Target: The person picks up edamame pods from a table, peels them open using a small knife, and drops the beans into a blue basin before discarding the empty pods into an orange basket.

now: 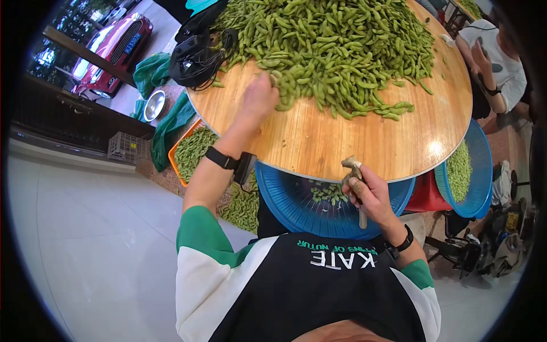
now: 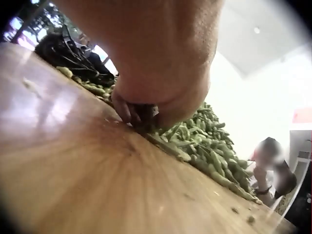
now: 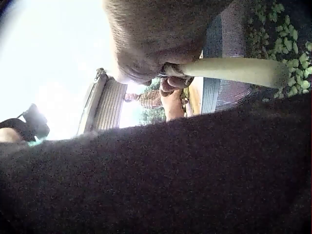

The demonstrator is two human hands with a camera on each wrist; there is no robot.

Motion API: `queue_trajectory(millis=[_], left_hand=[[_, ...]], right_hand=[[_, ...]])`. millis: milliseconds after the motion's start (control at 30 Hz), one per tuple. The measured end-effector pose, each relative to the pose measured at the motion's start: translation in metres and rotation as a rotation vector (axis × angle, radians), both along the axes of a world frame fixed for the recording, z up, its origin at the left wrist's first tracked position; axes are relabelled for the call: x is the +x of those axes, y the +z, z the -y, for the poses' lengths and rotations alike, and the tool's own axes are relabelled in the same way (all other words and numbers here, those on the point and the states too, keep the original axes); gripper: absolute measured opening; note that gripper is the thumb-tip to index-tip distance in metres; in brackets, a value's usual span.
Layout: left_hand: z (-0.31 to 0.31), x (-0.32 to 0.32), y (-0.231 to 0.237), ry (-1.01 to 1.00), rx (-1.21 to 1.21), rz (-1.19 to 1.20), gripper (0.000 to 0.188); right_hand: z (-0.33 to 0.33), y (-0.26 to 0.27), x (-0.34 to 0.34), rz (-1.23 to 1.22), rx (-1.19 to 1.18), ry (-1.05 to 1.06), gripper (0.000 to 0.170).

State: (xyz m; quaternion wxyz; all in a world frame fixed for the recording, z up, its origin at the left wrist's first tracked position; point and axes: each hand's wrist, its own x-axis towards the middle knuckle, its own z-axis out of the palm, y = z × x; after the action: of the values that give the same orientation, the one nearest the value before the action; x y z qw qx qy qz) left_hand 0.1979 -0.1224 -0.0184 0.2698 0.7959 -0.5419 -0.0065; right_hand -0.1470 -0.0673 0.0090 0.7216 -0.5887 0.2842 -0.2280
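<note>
A large heap of green pods [image 1: 336, 51] covers the far part of the round wooden table [image 1: 296, 145]. My left hand [image 1: 259, 100] is at the heap's near left edge, its curled fingers gripping green pods [image 1: 285, 94]; in the left wrist view the hand [image 2: 161, 73] hides most of what it grips. Over the table's near edge, my right hand [image 1: 369, 194] holds a tool [image 1: 363, 219] with a pale handle. In the right wrist view that handle [image 3: 234, 70] sticks out of the hand [image 3: 156, 44], which hides the tool's other end.
Below the near edge stands a blue basket [image 1: 279, 199] with some pods inside. Another blue basket [image 1: 484, 171] stands at the right, an orange-rimmed crate [image 1: 172, 154] at the left. A black bag [image 1: 191, 60] with cables lies on the left edge. Another person [image 1: 501, 68] sits at the right.
</note>
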Motion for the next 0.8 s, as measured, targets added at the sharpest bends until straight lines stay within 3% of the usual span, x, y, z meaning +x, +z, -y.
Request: queue_trajectory(millis=[67, 133, 167, 233, 267, 333, 367, 433, 533, 800], left_hand=[[-0.013, -0.015, 0.008, -0.039, 0.019, 0.011, 0.017], [-0.018, -0.022, 0.009, -0.065, -0.284, 0.104, 0.014], [-0.021, -0.024, 0.011, -0.073, -0.283, 0.104, 0.014], [-0.033, -0.045, 0.035, -0.134, -0.331, -0.554, 0.012], [-0.041, -0.062, 0.043, -0.155, -0.314, -0.571, 0.012], [-0.059, -0.097, 0.057, -0.385, -0.188, -1.187, 0.013], [-0.067, -0.113, 0.060, -0.403, -0.168, -1.206, 0.013], [-0.082, -0.140, 0.060, -0.443, -0.017, -1.470, 0.012], [-0.089, -0.152, 0.049, -0.429, 0.036, -1.565, 0.013], [-0.094, -0.159, 0.047, -0.435, 0.099, -1.429, 0.012]], right_hand=[[0.002, 0.001, 0.005, 0.068, 0.095, -0.028, 0.035], [0.006, 0.001, 0.007, 0.091, 0.109, -0.020, 0.037], [0.007, -0.001, 0.009, 0.143, 0.136, -0.039, 0.039], [0.008, -0.001, 0.010, 0.201, 0.241, -0.072, 0.042], [0.008, 0.002, 0.011, 0.191, 0.249, -0.102, 0.042], [0.008, 0.008, 0.013, 0.271, 0.320, -0.070, 0.043], [0.008, 0.006, 0.013, 0.314, 0.363, -0.039, 0.043], [0.004, 0.007, 0.012, 0.358, 0.396, -0.051, 0.038], [0.004, 0.003, 0.007, 0.423, 0.423, 0.008, 0.035], [-0.002, 0.007, 0.002, 0.411, 0.438, -0.014, 0.033]])
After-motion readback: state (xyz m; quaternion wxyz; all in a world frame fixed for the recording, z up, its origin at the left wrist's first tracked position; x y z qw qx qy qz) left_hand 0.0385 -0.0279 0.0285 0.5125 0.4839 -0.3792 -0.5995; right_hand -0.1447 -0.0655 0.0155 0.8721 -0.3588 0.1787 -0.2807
